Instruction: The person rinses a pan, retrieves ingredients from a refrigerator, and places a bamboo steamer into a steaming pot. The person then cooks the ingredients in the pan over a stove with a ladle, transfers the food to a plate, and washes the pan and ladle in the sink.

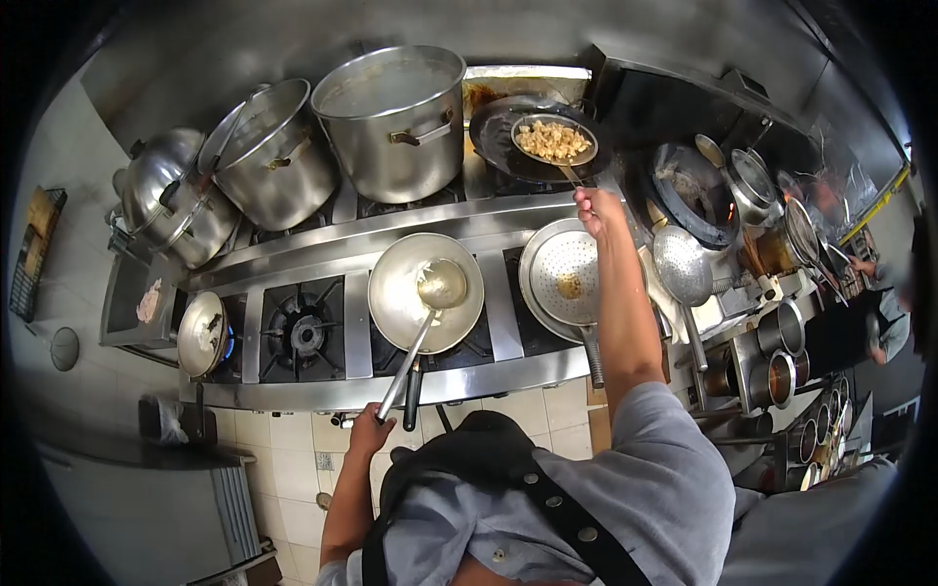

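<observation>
My left hand is closed around the long handle of a ladle. The ladle's bowl rests inside a steel pan with pale bits in it, on the front burner. My right hand reaches to the back, fingers wrapped round the handle of a strainer. Browned, crumbly food pieces fill the strainer, which is above a dark wok; whether it touches the wok I cannot tell. Under my right forearm sits a perforated strainer in a pan, with brown crumbs at its centre.
Tall stockpots line the back left. A small pan sits over a blue flame at front left, beside a bare burner. To the right are a perforated skimmer, a black wok and several sauce pots. Another person stands at far right.
</observation>
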`<state>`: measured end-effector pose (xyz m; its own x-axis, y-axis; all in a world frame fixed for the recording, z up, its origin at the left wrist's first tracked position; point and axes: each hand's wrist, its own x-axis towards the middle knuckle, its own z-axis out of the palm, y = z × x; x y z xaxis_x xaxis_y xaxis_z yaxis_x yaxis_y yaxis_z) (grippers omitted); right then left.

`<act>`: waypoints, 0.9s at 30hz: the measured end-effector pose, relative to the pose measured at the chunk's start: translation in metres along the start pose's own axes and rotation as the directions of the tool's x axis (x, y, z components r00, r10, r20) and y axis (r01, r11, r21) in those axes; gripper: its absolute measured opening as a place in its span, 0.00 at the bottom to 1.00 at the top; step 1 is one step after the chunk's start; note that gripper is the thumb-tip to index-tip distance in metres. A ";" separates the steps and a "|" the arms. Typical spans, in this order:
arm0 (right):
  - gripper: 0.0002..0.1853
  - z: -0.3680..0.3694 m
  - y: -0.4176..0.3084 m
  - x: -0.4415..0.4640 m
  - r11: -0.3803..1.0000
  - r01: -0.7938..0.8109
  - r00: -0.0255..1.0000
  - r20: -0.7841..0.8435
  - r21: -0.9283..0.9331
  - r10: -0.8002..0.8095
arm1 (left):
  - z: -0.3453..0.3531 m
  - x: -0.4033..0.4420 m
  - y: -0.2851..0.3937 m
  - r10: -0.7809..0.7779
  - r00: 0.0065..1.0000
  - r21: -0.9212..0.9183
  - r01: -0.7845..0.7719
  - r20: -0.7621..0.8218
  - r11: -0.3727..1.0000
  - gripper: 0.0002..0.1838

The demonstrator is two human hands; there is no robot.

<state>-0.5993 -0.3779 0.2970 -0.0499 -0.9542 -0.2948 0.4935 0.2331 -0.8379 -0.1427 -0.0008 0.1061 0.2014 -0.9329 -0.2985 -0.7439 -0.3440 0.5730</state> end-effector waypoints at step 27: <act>0.05 0.006 0.127 -0.305 0.975 0.166 0.909 -0.359 -0.151 -0.210 | -0.073 0.018 -0.062 0.158 0.985 -0.024 -0.157 0.066 0.987 0.16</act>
<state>-0.5159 -0.0579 0.2830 -0.4606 -0.8497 -0.2566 0.3413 0.0973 -0.9349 -0.0469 -0.0038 0.1210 0.0394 -0.9665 -0.2538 -0.7511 -0.1961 0.6304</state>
